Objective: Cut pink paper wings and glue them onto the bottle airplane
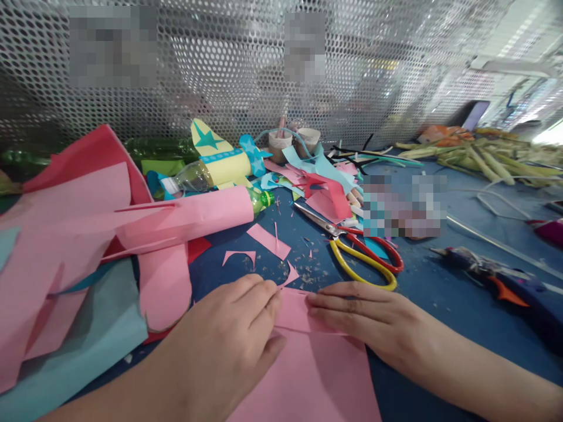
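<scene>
A sheet of pink paper (316, 375) lies in front of me with its far edge folded over into a strip. My left hand (235, 328) rests on the left end of that fold, fingers slightly bent and lying on the paper, thumb beneath them. At the right end, my right hand (373, 310) presses the fold with its fingers stretched flat. Beyond the fold lie a curved pink paper scrap (290, 274) and a pink strip (268, 240). Scissors with one red and one yellow handle (336, 230) lie partly spread just past my right hand.
At left a green bottle wrapped in pink paper (206, 214) lies near large pink sheets (65, 199) and a light blue sheet (101, 328). Behind it is a yellow-wrapped bottle (226, 167). A glue gun (492, 275) lies right; perforated metal mesh (229, 58) stands behind.
</scene>
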`<state>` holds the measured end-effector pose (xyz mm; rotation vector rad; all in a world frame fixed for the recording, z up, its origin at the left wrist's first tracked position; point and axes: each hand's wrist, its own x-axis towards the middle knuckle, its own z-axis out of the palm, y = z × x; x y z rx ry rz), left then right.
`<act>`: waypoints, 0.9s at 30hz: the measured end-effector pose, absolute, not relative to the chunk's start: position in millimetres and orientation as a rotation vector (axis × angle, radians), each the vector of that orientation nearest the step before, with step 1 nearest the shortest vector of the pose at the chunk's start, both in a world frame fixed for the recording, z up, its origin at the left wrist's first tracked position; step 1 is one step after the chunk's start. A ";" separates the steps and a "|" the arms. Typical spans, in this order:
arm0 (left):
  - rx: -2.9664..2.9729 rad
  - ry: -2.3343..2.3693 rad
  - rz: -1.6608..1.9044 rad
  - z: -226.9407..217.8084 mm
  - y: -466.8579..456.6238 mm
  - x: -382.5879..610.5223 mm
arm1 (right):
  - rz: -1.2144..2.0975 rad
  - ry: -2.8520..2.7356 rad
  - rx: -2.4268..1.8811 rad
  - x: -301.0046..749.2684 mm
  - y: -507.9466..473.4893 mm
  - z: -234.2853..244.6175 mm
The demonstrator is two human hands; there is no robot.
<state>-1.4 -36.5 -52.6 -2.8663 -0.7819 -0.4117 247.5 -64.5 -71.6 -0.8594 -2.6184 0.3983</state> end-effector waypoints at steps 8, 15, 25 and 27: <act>-2.886 -0.801 -0.295 -52.7 -36.9 -2.6 | 0.291 -2.653 -0.829 248.7 -66.5 -75.5; -2.900 -0.838 -0.289 -51.0 -36.0 -2.3 | 0.480 -2.564 -0.902 247.1 -66.1 -72.7; -2.920 -0.751 -0.232 -49.0 -35.5 -3.2 | 0.660 -2.508 -1.114 226.0 -59.6 -65.8; -2.889 -0.706 -0.219 -49.7 -36.1 -4.0 | 0.657 -2.514 -1.113 224.2 -59.4 -64.9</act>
